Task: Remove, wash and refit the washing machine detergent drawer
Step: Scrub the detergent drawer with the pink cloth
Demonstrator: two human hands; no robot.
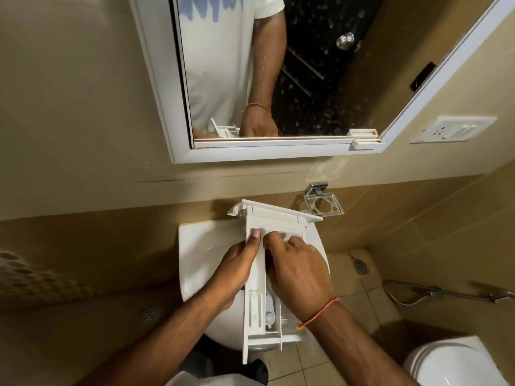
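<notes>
Head view, drawer position: the detergent drawer (257, 277) was held over the white washbasin (200, 246), covering the basin's right half; its near end overhung the basin's front rim.
Head view, drawer axis: long axis ran from the person toward the wall; the wide front panel pointed at the wall, the rear end with its siphon parts pointed back at the person. Compartments faced up.
Head view, left hand (237, 271): gripped the drawer's left wall, thumb laid flat on the top edge near the panel end.
Head view, right hand (298, 268): fingers (274, 238) curled down into the compartment just behind the panel; whether they pinched an insert or only rubbed the floor could not be told.
Head view, water: no tap or running stream could be made out.
Head view, step judged: washing stage, drawer out, refit not yet done.
Head view, technique note: keep the left grip firm on the wall, work fingertips into corners and ribs, tilt the panel end down over the basin to drain.
Head view, surroundings: mirror (278, 79) above the basin; metal holder (323, 207) on the wall, just right of the panel.
</notes>
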